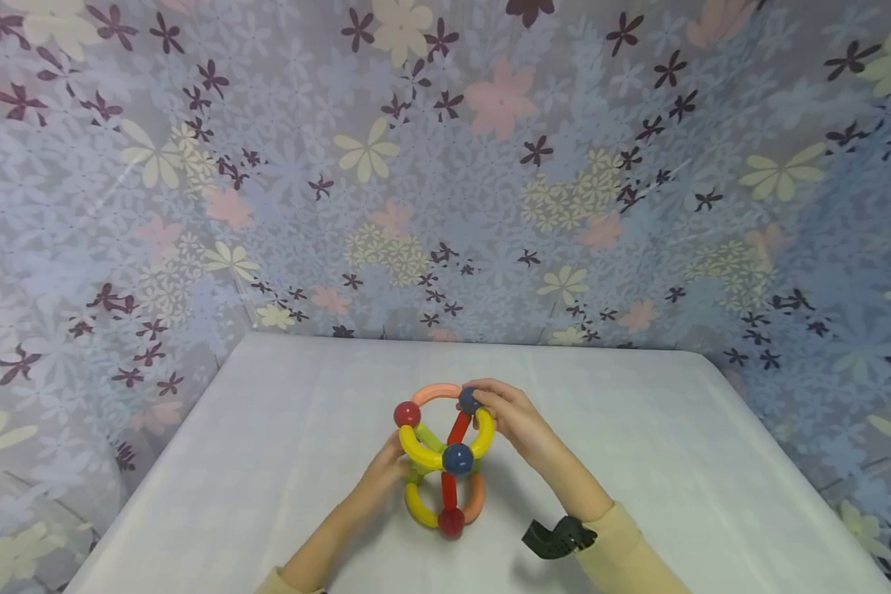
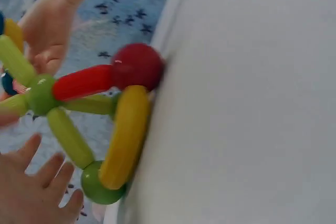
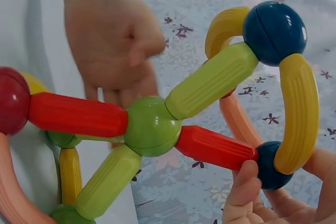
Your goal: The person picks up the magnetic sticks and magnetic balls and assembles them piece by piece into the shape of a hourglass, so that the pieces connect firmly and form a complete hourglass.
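Observation:
A toy of magnetic rods and balls (image 1: 449, 495) stands upright on the white table. Its upper ring joins curved yellow and orange rods with a red ball (image 1: 407, 414) and blue balls; straight red and lime rods meet at a central green ball (image 3: 153, 126). At the ring's far right, my right hand (image 1: 512, 417) pinches a blue ball (image 3: 274, 165) between thumb and fingers. Beside the toy's left side is my left hand (image 1: 382, 477), palm toward it. Its fingers look loose and spread in the left wrist view; whether they touch a rod I cannot tell.
The toy's lower ring, with a red ball (image 1: 451, 521) at the front, rests on the white table (image 1: 267, 462). A flower-patterned cloth (image 1: 445, 206) hangs behind and at both sides. A black strap (image 1: 560, 538) sits at the right wrist.

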Demonstrator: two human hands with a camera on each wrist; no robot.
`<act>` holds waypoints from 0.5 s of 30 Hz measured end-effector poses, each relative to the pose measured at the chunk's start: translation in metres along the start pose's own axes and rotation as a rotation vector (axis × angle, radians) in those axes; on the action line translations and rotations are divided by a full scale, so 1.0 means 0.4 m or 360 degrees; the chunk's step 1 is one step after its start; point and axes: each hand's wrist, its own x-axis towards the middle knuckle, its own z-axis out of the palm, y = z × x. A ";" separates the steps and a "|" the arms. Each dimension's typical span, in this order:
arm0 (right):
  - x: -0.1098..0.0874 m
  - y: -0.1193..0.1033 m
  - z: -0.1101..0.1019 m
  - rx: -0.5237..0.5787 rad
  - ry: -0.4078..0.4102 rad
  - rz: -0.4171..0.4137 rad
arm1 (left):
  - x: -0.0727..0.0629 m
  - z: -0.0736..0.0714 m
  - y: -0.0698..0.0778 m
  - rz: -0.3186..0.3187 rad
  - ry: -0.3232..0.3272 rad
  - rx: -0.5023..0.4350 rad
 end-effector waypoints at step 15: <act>-0.068 -0.001 -0.044 0.0034 0.0113 0.0021 | 0.017 0.097 0.005 0.0190 0.0025 0.0563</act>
